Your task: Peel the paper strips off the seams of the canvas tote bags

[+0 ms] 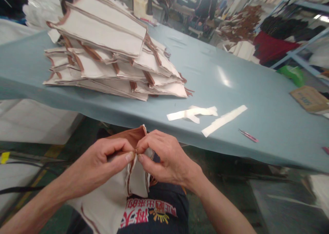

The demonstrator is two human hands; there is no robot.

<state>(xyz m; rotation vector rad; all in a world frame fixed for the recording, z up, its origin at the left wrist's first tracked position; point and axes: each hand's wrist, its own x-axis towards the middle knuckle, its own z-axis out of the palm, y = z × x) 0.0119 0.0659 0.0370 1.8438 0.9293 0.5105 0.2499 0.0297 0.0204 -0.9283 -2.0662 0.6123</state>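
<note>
My left hand [108, 158] and my right hand [164, 155] are both closed in a pinch on the top edge of a white cloth bag with brown trim [133, 181], held over my lap below the table edge. The fingertips of the two hands meet at the brown seam. The bag hangs down between my forearms. On the blue table [231, 86] above lies a tall stack of similar white bags with brown trim [113, 52], at the left.
Two white paper strips [192, 113] [224, 120] lie near the table's front edge, with a small pink cutter [248, 135] to their right. A cardboard piece [309, 98] sits at the far right. Another person and piles of fabric are in the background.
</note>
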